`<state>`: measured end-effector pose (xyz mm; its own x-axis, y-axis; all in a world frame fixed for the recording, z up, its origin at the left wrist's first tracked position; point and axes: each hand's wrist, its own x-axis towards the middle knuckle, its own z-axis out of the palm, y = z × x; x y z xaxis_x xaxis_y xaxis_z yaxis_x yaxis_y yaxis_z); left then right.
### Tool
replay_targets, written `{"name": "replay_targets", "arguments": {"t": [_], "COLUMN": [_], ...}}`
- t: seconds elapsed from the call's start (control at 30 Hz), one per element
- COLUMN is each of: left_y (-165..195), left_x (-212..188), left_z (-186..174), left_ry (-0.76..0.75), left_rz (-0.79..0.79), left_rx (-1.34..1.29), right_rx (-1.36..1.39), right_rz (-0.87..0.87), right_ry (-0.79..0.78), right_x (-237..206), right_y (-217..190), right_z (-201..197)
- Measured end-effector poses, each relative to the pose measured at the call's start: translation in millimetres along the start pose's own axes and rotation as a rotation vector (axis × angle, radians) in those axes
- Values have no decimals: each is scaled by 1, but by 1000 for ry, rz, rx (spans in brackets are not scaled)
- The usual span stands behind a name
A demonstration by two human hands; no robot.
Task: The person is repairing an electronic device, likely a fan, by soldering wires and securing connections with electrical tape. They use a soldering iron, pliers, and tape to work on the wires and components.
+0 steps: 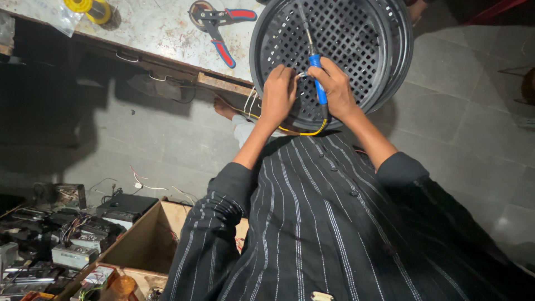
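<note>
Right hand [334, 89] fingers clamped round the blue handle of a soldering iron [316, 75], tip pointing far, up across the grille [356, 39]. Left hand [277, 95] fingers curled together, pinching thin white wires [304, 74] just beside the iron's handle; the exact grip is partly hidden. Both hands rest on the near edge of the round black grille, which is tilted and leans on the table [161, 28] edge. A yellow cord [301, 132] loops under the hands at the grille's near rim. More white wires hang down left of the left hand.

Progress, as a judgement: wire ends are held at the iron, so the joining looks in hand, not finished; no joint is clear enough to tell.

Far left on the table: red-and-blue pliers [220, 33] and a yellow tape roll [89, 8]. A bare foot [223, 108] sits on the floor below the table edge. Near left: an open wooden box [150, 234] and a heap of electronic parts [61, 234].
</note>
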<state>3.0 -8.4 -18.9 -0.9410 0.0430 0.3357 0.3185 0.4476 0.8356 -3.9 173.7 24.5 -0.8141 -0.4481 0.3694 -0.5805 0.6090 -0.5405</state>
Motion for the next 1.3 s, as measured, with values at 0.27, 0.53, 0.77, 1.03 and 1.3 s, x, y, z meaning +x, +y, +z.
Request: {"name": "replay_targets", "arguments": {"t": [0.27, 0.53, 0.77, 1.03, 1.3], "left_y": [0, -3, -5, 28, 91], "left_x": [0, -2, 4, -6, -50], "left_z": [-1, 2, -3, -49, -104], "left_ry": [-10, -12, -50, 160, -143], "left_rz": [24, 21, -66, 3, -474], "left_rx": [23, 29, -35, 60, -608], "right_rx": [-13, -31, 153, 132, 182], "right_rz": [-21, -3, 120, 117, 26], "right_ry": [1, -8, 76, 343, 230], "right_x": [0, -4, -13, -34, 37], "right_y": [0, 5, 0, -59, -142], "right_z": [-1, 3, 1, -35, -21]}}
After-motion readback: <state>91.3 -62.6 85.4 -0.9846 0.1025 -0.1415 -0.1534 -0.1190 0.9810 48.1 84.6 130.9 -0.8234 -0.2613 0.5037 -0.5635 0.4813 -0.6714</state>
